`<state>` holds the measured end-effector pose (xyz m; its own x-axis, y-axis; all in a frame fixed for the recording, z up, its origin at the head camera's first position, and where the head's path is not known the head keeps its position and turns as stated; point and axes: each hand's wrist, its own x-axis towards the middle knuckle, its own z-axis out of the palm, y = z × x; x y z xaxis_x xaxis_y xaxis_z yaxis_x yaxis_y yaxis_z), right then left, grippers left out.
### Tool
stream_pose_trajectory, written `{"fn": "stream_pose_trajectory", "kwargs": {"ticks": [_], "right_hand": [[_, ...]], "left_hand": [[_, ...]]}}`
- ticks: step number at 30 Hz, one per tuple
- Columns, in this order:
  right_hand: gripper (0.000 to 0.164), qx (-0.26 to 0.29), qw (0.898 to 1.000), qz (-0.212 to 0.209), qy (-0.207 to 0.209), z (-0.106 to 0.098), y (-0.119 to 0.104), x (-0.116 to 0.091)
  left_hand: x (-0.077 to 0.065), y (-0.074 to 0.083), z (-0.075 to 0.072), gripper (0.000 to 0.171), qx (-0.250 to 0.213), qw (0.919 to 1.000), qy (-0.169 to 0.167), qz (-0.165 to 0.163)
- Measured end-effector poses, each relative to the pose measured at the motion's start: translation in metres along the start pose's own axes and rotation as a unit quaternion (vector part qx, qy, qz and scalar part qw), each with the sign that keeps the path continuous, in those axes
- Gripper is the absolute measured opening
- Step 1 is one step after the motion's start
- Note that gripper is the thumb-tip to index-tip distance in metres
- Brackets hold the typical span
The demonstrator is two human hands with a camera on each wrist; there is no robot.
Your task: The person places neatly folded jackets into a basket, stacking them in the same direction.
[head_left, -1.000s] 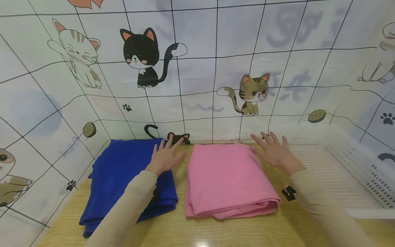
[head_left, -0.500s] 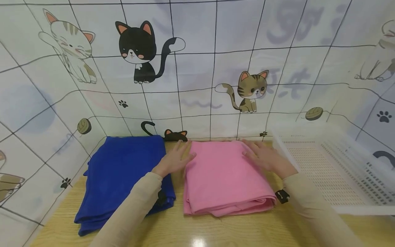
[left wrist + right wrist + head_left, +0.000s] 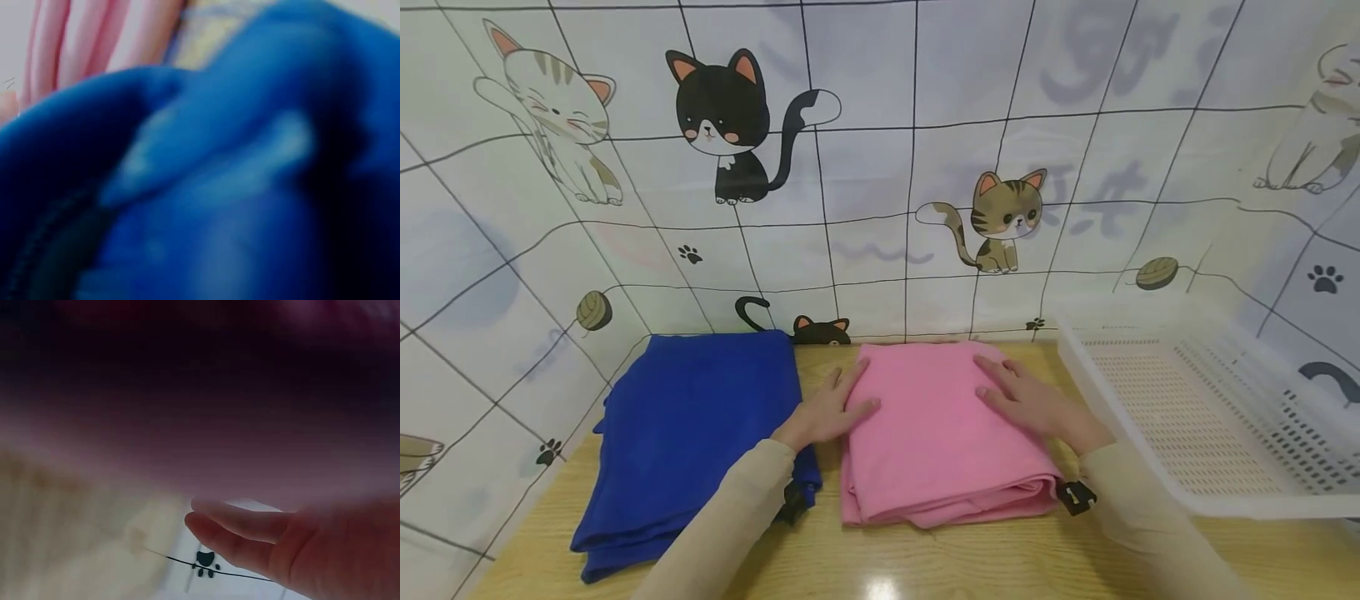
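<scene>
Wall covering [image 3: 880, 167]: white, printed with dark grid lines, cartoon cats, paw prints and balls of yarn; stands behind and at both sides of the worktop. Worktop [image 3: 820, 558]: pale wood grain, a bright reflection at the near edge.

Pink cloth [image 3: 943, 433]: one, folded into a layered stack, lying flat at the middle of the worktop, between both hands; loose fold edges face the viewer.

Left hand [image 3: 823, 410]: grip relaxed, fingers extended, fingertips and thumb over the far left edge of the pink cloth. Right hand [image 3: 1033, 404]: grip likewise relaxed, fingers extended and spread over the far right edge of the same cloth.

Sleeves: beige, long, a pair. Black device [image 3: 1077, 497]: small, at the right wrist, by the near right corner of the pink cloth.

Blue cloth [image 3: 700, 433]: one, folded, left of the pink cloth and apart from it, partly behind the left sleeve; blurred in the left wrist view. Basket [image 3: 1262, 504]: white, perforated, shallow, on the right.
</scene>
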<state>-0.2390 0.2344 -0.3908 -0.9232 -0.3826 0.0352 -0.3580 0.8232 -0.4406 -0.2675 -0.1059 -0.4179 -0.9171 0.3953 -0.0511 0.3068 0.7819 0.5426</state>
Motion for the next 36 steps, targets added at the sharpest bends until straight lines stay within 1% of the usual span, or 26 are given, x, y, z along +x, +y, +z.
{"fn": "stream_pose_trajectory", "kwargs": {"ticks": [6, 11, 13, 16, 18, 20, 23, 27, 29, 33, 34, 36], "right_hand": [[0.065, 0.027, 0.999, 0.0, 0.018, 0.007, 0.009, -0.002], [0.065, 0.076, 0.997, 0.007, 0.012, 0.008, 0.013, -0.005], [0.065, 0.096, 0.995, 0.012, 0.007, 0.007, 0.013, -0.007], [0.065, 0.134, 0.991, 0.005, 0.001, 0.005, 0.012, -0.009], [0.065, 0.158, 0.987, 0.001, -0.005, 0.004, 0.011, -0.009], [0.065, 0.18, 0.984, -0.001, -0.013, 0.004, 0.01, -0.009], [0.066, 0.195, 0.98, 0.003, -0.026, 0.002, 0.008, -0.009], [0.067, 0.201, 0.979, -0.001, -0.036, 0.001, 0.005, -0.01], [0.067, 0.205, 0.978, -0.004, -0.04, 0.002, 0.004, -0.011], [0.07, 0.217, 0.975, 0.001, -0.054, 0.002, 0.002, -0.015], [0.07, 0.22, 0.974, 0.004, -0.059, 0.001, 0.002, -0.016], [0.072, 0.227, 0.972, 0.01, -0.067, 0.001, 0.001, -0.019]], "left_hand": [[0.0, -0.003, 0.008, 0.079, 0.022, 0.9997, 0.008, 0.003], [-0.001, -0.004, 0.011, 0.078, 0.047, 0.9987, 0.017, 0.012], [-0.002, -0.004, 0.012, 0.079, 0.049, 0.9985, 0.017, 0.014], [-0.002, -0.004, 0.014, 0.081, 0.031, 0.9992, 0.016, 0.02], [-0.001, -0.005, 0.014, 0.083, 0.007, 0.9994, 0.013, 0.03], [0.0, -0.006, 0.013, 0.084, -0.029, 0.9987, 0.008, 0.041], [-0.001, -0.008, 0.009, 0.086, -0.086, 0.995, -0.007, 0.051], [-0.004, -0.007, 0.004, 0.086, -0.15, 0.9875, -0.028, 0.04], [-0.005, -0.009, 0.002, 0.085, -0.19, 0.9805, -0.035, 0.033], [-0.004, -0.012, 0.0, 0.084, -0.26, 0.9641, -0.046, 0.025], [-0.004, -0.013, 0.0, 0.084, -0.273, 0.9604, -0.049, 0.025], [-0.004, -0.014, -0.001, 0.085, -0.284, 0.9573, -0.05, 0.025]]}}
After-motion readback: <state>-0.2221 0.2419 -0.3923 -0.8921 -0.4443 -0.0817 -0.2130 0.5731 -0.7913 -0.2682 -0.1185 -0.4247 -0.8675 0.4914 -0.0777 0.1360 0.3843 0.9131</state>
